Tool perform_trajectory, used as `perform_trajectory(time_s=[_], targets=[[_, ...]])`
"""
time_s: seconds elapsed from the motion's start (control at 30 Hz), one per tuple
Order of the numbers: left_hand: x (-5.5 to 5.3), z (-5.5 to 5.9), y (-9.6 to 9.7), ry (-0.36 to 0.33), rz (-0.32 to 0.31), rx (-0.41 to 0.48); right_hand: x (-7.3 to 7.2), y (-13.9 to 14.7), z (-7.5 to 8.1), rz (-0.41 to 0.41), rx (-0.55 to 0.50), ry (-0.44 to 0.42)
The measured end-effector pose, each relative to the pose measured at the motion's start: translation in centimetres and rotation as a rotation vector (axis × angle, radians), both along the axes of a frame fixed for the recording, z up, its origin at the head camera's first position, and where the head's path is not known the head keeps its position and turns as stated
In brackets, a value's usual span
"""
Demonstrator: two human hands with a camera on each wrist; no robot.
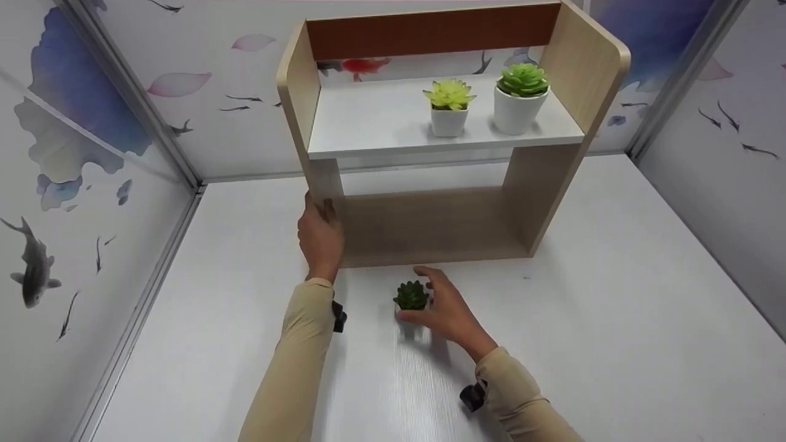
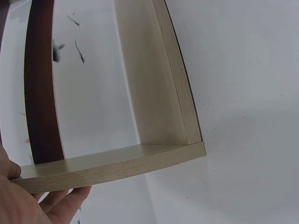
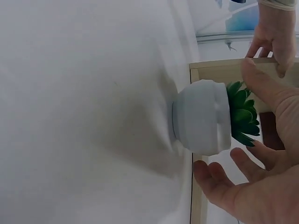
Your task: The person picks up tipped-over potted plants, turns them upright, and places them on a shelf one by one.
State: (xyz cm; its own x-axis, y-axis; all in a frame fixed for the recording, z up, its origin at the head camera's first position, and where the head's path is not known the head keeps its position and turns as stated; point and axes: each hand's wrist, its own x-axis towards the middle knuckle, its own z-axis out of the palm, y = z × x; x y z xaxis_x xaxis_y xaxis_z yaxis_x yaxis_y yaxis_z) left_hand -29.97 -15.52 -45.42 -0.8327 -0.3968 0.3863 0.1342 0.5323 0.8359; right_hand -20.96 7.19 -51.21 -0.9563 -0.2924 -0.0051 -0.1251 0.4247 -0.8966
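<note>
My left hand point(image 1: 320, 239) grips the left side panel of a small wooden desk shelf point(image 1: 430, 227). In the left wrist view the thumb and the fingers point(image 2: 67, 205) lie on opposite faces of the panel point(image 2: 107, 168). On the table in front of the shelf stands a dark green succulent point(image 1: 411, 296) in a round white pot point(image 3: 203, 116). Around it my right hand point(image 1: 451, 313) is spread, thumb on one side and fingers on the other. In the right wrist view a gap shows between the fingers point(image 3: 217, 179) and the pot.
On the shelf's white upper board point(image 1: 368, 123) stand a yellow-green succulent point(image 1: 449, 107) and a larger green succulent point(image 1: 521, 101), both in white pots. A reddish-brown board point(image 1: 430, 31) spans the top back. Printed walls point(image 1: 37, 153) enclose the white table point(image 1: 645, 294).
</note>
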Motion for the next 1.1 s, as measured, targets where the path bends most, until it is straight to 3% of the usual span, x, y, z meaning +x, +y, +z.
perform_trajectory(time_s=[0.2,0.5,0.83,1.1], targets=[[0.1,0.4,0.2,-0.002,-0.009,-0.003,-0.2,-0.3,-0.5,0.018,0.006,-0.033],[-0.1,0.4,0.0,0.021,-0.007,0.009,-0.6,-0.2,-1.3,0.071,0.055,0.056],[0.1,0.2,0.0,0.011,-0.003,0.009,-0.5,-0.3,-1.5,0.045,0.059,0.035],[0.2,0.1,0.0,-0.006,0.000,0.008,0.2,0.1,0.0,0.052,0.035,0.022]])
